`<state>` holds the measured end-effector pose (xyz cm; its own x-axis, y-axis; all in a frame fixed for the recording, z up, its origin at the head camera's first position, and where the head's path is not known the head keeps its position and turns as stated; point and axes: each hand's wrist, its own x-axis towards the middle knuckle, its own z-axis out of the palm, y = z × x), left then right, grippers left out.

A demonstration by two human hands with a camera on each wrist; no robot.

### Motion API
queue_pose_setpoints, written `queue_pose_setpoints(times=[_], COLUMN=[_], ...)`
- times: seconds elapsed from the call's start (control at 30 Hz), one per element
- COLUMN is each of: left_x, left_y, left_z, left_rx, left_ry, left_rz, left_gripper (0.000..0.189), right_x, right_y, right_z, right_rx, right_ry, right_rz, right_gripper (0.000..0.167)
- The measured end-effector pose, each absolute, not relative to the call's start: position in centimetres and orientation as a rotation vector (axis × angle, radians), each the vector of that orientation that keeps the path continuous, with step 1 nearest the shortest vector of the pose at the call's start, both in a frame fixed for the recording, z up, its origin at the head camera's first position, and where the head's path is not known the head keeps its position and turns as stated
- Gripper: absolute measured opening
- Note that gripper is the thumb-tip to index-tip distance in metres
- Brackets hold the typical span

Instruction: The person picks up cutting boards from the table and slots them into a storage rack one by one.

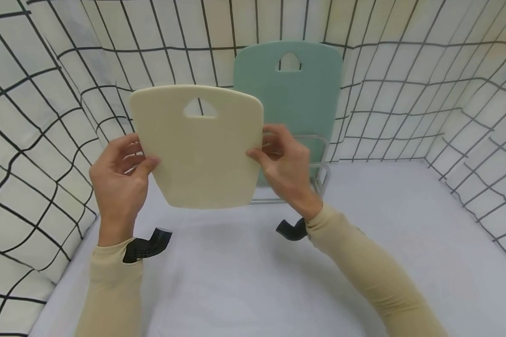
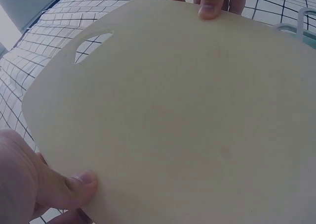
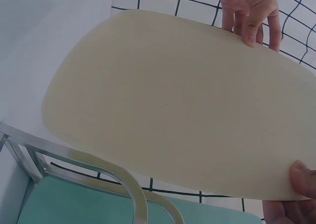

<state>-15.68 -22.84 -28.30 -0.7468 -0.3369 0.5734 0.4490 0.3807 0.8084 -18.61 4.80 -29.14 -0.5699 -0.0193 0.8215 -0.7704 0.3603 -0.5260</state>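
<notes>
Both hands hold up a cream cutting board (image 1: 202, 159) with a handle hole near its top edge. My left hand (image 1: 124, 173) pinches the board's left edge, thumb on the near face and fingers behind. On the opposite edge, my right hand (image 1: 284, 161) pinches it the same way. In the left wrist view the board (image 2: 173, 110) fills most of the picture, with the left thumb (image 2: 81, 184) pressed on its face. Behind it a green cutting board (image 1: 303, 103) stands upright in a metal wire rack (image 1: 320, 173), partly hidden by the cream board and right hand.
The rack's metal bars (image 3: 98, 162) run close below the cream board in the right wrist view. A white cloth with a black grid pattern (image 1: 388, 93) hangs around the back and sides. The white table surface (image 1: 236, 281) spreads beneath the hands.
</notes>
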Motion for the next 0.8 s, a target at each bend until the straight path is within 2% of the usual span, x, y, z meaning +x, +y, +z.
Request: queue_pose_setpoints(times=[0.8], left_x=[-16.5], left_y=[-24.1], left_z=[-28.7], left_rx=[-0.029], left_ry=[-1.907], left_rz=[-1.448], left_gripper=[0.048], right_x=[-19.8], right_y=[3.0], right_z=[-29.2], right_rx=[0.693], right_ry=[-1.904], right_rz=[1.297], right_gripper=[0.039])
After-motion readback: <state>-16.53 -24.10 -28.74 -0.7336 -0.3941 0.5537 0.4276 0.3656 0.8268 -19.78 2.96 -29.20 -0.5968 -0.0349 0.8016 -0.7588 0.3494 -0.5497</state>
